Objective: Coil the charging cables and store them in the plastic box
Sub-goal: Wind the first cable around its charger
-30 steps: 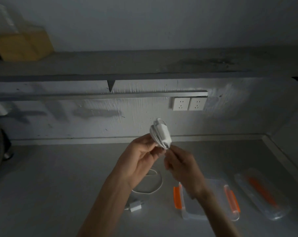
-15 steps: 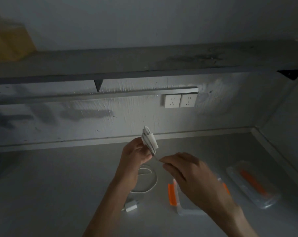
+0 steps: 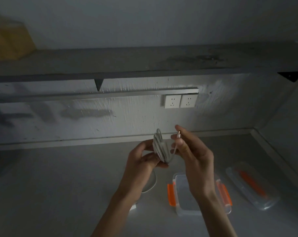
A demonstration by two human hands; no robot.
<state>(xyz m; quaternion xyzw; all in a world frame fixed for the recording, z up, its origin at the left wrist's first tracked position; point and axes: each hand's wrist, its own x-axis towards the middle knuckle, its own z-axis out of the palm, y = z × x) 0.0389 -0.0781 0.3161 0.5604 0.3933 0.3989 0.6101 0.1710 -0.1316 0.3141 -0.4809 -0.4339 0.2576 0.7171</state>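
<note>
My left hand (image 3: 141,161) grips a white charging cable (image 3: 159,147) wound into a tight bundle, held upright above the grey table. My right hand (image 3: 194,156) pinches the cable's free end, with the plug tip (image 3: 178,134) sticking up between thumb and fingers, just right of the bundle. Below my right wrist sits the clear plastic box (image 3: 182,194) with orange clips, open on the table. A second white cable (image 3: 151,185) lies looped on the table under my left forearm, its white plug (image 3: 133,207) partly hidden.
The box's clear lid (image 3: 250,185) with an orange strip lies to the right. Two wall sockets (image 3: 180,101) sit on the back wall under a shelf (image 3: 144,65). A yellowish box (image 3: 9,41) stands on the shelf at left. A side wall closes the right.
My right hand has lifted from below the bundle to beside it, carrying the cable's free end upward. The bundle stays in my left hand, lower in view as the camera shifted.
</note>
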